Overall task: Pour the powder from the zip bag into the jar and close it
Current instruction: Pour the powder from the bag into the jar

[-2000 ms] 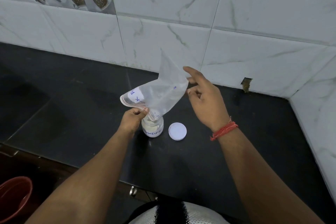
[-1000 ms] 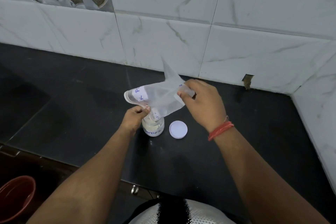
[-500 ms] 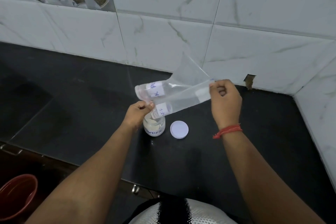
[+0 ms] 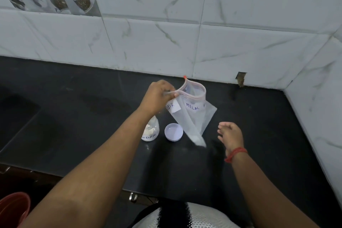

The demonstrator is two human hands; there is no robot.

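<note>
1. Head view: the left hand [image 4: 157, 96] pinches the zip bag [image 4: 192, 114] at its pink zip rim, mouth gaping upward, lower corner hanging near the black counter [image 4: 74, 116]. Labels read "MILK" and "…DER".
2. The right hand [image 4: 230, 135] hovers beside the bag, fingers loosely curled, holding nothing.
3. The jar [image 4: 150, 131], lettered "…WDER", stands uncapped under the left wrist, powder inside; its white lid [image 4: 174, 132] lies just beside it.

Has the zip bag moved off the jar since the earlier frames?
Yes. The zip bag, pinched by the left hand, now hangs mouth-up right of the jar, beyond the lid, no longer over it.
</note>
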